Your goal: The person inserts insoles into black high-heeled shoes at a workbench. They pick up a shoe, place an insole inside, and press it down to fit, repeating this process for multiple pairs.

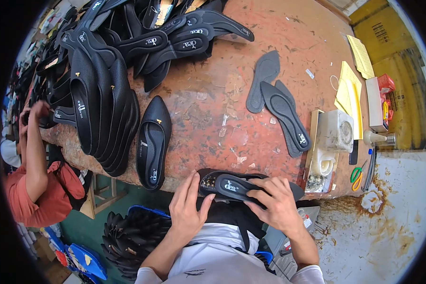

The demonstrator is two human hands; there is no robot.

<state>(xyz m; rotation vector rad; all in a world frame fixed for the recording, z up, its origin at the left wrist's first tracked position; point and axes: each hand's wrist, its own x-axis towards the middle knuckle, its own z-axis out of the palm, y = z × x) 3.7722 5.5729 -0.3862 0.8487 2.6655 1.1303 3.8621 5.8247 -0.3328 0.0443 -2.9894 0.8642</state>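
Note:
A black pointed flat shoe (207, 177) lies sideways at the table's near edge, its toe to the right. My left hand (187, 207) cups its heel, fingers on the far side and thumb on the near side. Inside the bare heel area, glossy specks show. A black insole (230, 186) sits partly in the shoe, its heel end raised over the shoe's bed. My right hand (275, 202) is closed on the insole and the shoe's front, fingers curled over the opening; the insole's front end is hidden.
A finished-looking black flat (162, 139) stands left of my hands, beside a nested row of shoes (111, 102). Loose insoles (285, 111) lie at right, near a white container (335, 131) and scissors (357, 177). More insoles (189, 43) pile up at the back. A co-worker (45, 180) is at left.

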